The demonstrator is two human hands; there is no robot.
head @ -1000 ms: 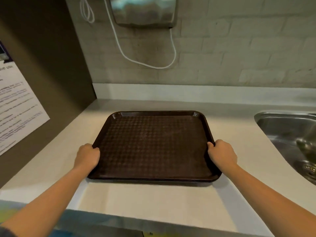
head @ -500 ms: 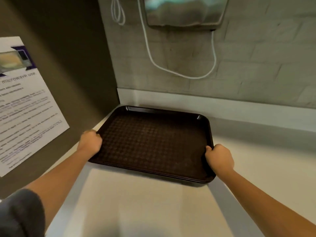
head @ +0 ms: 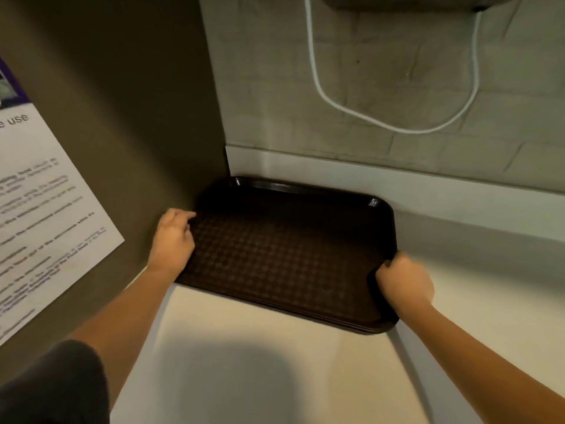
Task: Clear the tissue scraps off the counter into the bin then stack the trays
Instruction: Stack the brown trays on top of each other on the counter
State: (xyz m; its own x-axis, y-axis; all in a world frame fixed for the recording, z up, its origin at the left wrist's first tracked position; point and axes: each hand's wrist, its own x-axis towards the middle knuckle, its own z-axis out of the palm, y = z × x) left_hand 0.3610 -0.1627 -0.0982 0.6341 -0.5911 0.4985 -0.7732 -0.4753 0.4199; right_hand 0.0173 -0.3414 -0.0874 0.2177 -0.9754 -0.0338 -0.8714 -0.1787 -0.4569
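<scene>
Trays [head: 284, 258] lie as a dark stack on the pale table [head: 275, 362], layered edges visible at the near right corner. Right hand [head: 403, 283] is nearest, fingers curled round the stack's right rim near that corner. Left hand [head: 174, 240] sits on the left rim, fingers loosely bent over the edge; firm grip cannot be confirmed. Stack's long axis runs left-right between both hands, far-left corner tucked into the corner by the dark side panel [head: 122, 117] and the brick wall [head: 382, 102]; likely only release remains
</scene>
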